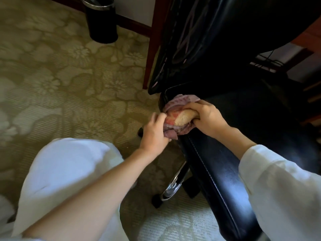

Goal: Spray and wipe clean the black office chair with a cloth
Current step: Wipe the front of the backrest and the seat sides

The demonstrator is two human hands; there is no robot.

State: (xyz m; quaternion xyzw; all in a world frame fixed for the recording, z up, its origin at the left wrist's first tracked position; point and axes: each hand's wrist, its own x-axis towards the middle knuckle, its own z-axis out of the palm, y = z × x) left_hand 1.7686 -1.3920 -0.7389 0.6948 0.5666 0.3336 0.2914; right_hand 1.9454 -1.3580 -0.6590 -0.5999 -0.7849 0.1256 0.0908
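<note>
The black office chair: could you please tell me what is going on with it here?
A person is wiping the black office chair. Both hands hold one bunched cloth against the chair's stitched edge. The left hand grips its lower end and the right hand curls over its top. A black bin stands on the patterned carpet behind.

Floor: olive-beige carpet with a pale flower pattern.
Chair base: chrome spoke and black casters standing on the carpet beneath the black office chair.
Waste bin: black, metal-rimmed, upright, well left of the chair's back.
Wooden leg: reddish-brown, just left of the chair's back.
</note>
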